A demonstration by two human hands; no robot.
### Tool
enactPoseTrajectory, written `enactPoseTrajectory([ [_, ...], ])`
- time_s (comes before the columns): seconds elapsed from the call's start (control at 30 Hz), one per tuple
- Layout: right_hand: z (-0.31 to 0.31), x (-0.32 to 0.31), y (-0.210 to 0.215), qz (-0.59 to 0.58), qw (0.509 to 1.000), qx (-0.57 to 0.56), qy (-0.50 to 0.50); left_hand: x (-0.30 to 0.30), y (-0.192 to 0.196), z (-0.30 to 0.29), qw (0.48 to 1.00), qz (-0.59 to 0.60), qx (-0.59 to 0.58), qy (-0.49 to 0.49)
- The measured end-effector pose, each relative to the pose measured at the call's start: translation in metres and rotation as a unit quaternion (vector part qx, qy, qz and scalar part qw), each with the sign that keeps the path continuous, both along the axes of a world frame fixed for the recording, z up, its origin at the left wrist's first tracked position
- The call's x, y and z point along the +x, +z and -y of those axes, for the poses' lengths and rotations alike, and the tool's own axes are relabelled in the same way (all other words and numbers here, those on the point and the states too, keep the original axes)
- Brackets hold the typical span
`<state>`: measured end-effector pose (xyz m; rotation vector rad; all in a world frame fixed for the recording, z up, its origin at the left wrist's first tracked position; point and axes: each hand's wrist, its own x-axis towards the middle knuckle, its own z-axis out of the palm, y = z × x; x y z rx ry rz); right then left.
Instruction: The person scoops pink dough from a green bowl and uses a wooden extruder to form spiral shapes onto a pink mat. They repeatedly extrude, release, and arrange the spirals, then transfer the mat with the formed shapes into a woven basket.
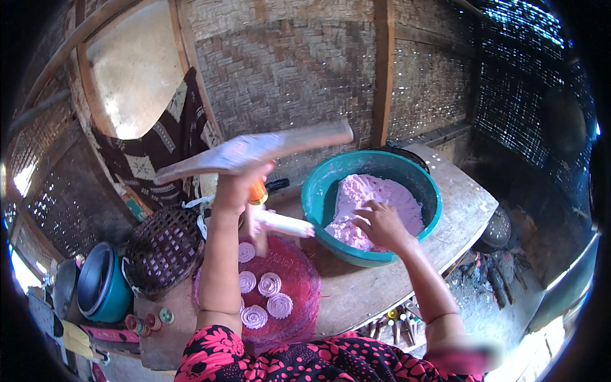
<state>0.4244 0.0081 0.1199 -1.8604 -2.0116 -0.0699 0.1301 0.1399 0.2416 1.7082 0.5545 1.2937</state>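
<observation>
My left hand (238,190) is closed round a wooden dough press, lifted above the table. Its long wooden bar (280,143) slants across, slightly blurred. Below the fingers show an orange part (258,193) and a pale cylinder (286,224) smeared with pink dough. Inside a teal basin (435,219), my right hand (384,224) rests on a mass of pink dough (372,191), fingers spread and bent. Under the left forearm lies a round red mesh mat (296,270) bearing several pink swirled dough rounds (280,305); the arm hides part of it.
Left of the mat stand a dark woven basket (162,248) and a teal tub (105,290). Small ringed pieces (153,321) lie near the wooden table's (347,302) left edge. A wood fire (496,277) is on the floor at right. Woven walls (286,70) rise behind.
</observation>
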Motion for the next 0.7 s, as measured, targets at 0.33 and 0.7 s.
enactPoseTrajectory([
  [0.33, 0.016, -0.138, -0.008, -0.870, 0.132, -0.340, 0.333, -0.018, -0.103, -0.010, 0.855, 0.358, -0.341, -0.155],
  [0.7, 0.028, -0.101, 0.075, -0.382, 0.897, 0.011, 0.224, -0.074, -0.106, 0.085, 0.930, -0.335, 0.148, 0.042],
])
